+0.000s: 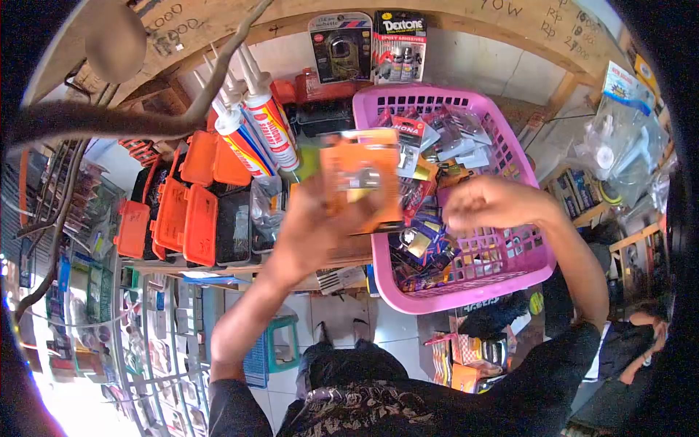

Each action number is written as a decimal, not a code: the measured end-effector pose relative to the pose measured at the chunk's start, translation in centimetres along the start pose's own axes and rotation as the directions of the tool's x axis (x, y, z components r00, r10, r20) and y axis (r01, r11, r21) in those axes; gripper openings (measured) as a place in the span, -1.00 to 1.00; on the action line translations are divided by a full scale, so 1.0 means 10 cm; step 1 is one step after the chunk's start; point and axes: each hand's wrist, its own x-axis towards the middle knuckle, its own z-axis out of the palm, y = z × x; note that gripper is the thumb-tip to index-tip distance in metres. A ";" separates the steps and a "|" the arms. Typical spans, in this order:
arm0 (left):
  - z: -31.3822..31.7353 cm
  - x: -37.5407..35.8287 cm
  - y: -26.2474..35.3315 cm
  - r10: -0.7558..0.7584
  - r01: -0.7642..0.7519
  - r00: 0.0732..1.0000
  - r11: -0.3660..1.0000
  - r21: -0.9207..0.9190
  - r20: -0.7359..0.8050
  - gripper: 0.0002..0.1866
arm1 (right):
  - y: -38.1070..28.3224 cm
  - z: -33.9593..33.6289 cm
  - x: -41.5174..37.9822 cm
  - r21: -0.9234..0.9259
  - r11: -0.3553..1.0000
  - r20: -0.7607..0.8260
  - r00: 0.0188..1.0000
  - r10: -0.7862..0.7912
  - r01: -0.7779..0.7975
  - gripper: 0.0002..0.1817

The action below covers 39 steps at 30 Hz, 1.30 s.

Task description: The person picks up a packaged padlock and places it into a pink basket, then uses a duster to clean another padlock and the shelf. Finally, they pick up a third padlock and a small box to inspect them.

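My left hand [309, 229] holds an orange blister pack [362, 175] with a metal item on its front, blurred by motion, near the left side of a pink plastic basket [408, 300]. Small carded packs, among them a dark blue and gold one [422, 240], fill much of the basket. Over the basket's right part hovers my right hand [495, 204], its fingers curled and blurred; whether anything is between them cannot be made out.
Sealant tubes [273, 131] and orange-lidded boxes [200, 224] stand left of the basket. Behind it hang a padlock pack [340, 49] and a Dextone pack [399, 47]. A cable crosses the upper left. Another person [633, 346] is at the lower right.
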 end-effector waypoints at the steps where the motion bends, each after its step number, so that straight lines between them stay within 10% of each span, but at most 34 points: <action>1: -0.16 -0.06 0.00 -0.038 0.041 0.999 0.995 0.091 -0.033 -0.69 | 0.13 0.02 0.01 0.001 1.000 0.001 1.000 0.003 -0.003 -0.68; 4: -0.32 -0.24 -0.09 -0.103 0.086 0.981 0.990 -0.110 -0.162 -0.70 | 0.23 0.26 -0.02 -0.459 0.865 0.192 0.928 0.320 -0.204 -0.63; 6: -0.36 -0.27 -0.17 -0.051 0.015 0.966 0.990 -0.143 -0.254 -0.70 | 0.05 0.45 0.00 -0.565 0.753 -0.078 0.930 0.359 -0.338 -0.60; 10: -0.34 -0.34 -0.18 -0.101 0.064 0.975 0.981 -0.185 -0.198 -0.68 | 0.47 0.48 0.01 -0.368 0.848 0.035 0.906 0.422 -0.381 -0.54; 13: -0.33 -0.38 -0.19 -0.120 0.076 0.972 0.974 -0.214 -0.201 -0.67 | 0.40 0.57 -0.02 -0.326 0.918 -0.181 0.968 0.173 -0.225 -0.64; 16: -0.30 -0.38 -0.20 -0.115 0.061 0.973 0.964 -0.260 -0.199 -0.69 | 0.31 0.53 0.00 -0.292 0.870 -0.158 0.917 0.367 -0.398 -0.72; 18: -0.30 -0.39 -0.25 -0.110 0.056 0.971 0.968 -0.246 -0.211 -0.69 | 0.42 0.49 0.04 -0.187 0.977 -0.157 0.985 0.074 -0.104 -0.71; 21: -0.30 -0.45 -0.24 -0.114 0.061 0.970 0.968 -0.242 -0.213 -0.69 | 0.37 0.39 0.05 -0.037 0.974 -0.119 0.969 0.216 -0.222 -0.68; 27: -0.41 -0.75 -0.29 -0.113 0.090 0.974 0.988 -0.123 -0.195 -0.67 | 0.32 0.16 -0.10 -0.288 0.922 0.070 0.954 0.291 -0.260 -0.78; 32: -0.41 -1.04 -0.19 -0.150 0.116 0.973 0.974 -0.193 -0.175 -0.69 | -0.20 0.36 -0.53 -0.471 0.828 -0.432 0.898 0.085 -0.305 -0.75; 35: -0.43 -1.28 -0.37 -0.175 0.109 0.962 0.950 -0.293 -0.210 -0.67 | -0.21 0.86 -1.20 0.002 0.996 -0.853 0.520 -0.045 0.089 -0.69; 36: -0.47 -1.39 -0.46 -0.214 0.157 0.962 0.942 -0.296 -0.171 -0.65 | 0.31 1.09 -1.56 -0.090 0.867 -0.955 0.204 -0.215 0.490 -0.66; 38: -0.51 -1.59 -0.59 -0.274 0.222 0.953 0.923 -0.314 -0.131 -0.63 | 0.95 1.65 -1.73 -0.412 0.839 -0.862 -0.451 -0.233 0.355 -0.64; 39: -0.51 -1.69 -0.65 -0.261 0.206 0.954 0.929 -0.308 -0.148 -0.63 | 1.33 1.97 -1.64 -0.352 0.920 -0.764 -0.620 -0.178 0.170 -0.63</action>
